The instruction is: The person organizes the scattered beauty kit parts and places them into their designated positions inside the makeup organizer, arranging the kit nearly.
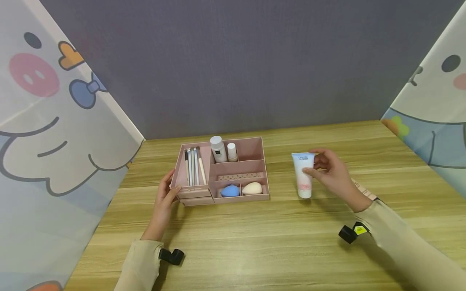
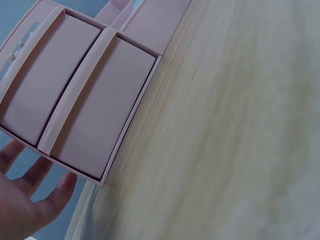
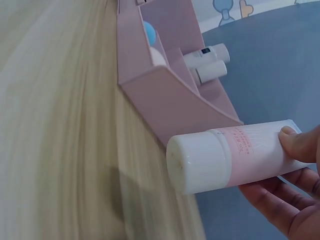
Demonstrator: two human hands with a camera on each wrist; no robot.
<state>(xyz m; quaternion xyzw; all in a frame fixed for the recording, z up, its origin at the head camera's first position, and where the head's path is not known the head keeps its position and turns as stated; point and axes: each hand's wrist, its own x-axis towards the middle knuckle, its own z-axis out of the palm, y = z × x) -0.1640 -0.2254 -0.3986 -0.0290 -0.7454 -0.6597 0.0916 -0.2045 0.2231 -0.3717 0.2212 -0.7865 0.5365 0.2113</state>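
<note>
My right hand (image 1: 329, 171) pinches a white squeeze tube (image 1: 303, 178) with a pale blue crimped end, thumb on one face and fingers behind. The tube's white cap (image 3: 197, 162) points down, above the table to the right of a pink desktop organizer (image 1: 238, 165). My left hand (image 1: 164, 198) holds the organizer at its left front corner, thumb at the top edge and fingers along the side. In the left wrist view, fingertips (image 2: 65, 185) meet the side wall beside two closed drawers (image 2: 102, 102).
Several makeup brushes (image 1: 194, 165) lie in the organizer's left tray. A larger white bottle (image 1: 218, 150) and a small white-capped bottle (image 1: 231, 151) stand in the back compartment. A blue sponge (image 1: 230, 191) and a cream sponge (image 1: 252, 188) sit in front. Behind the table rises a grey panel (image 1: 236, 72).
</note>
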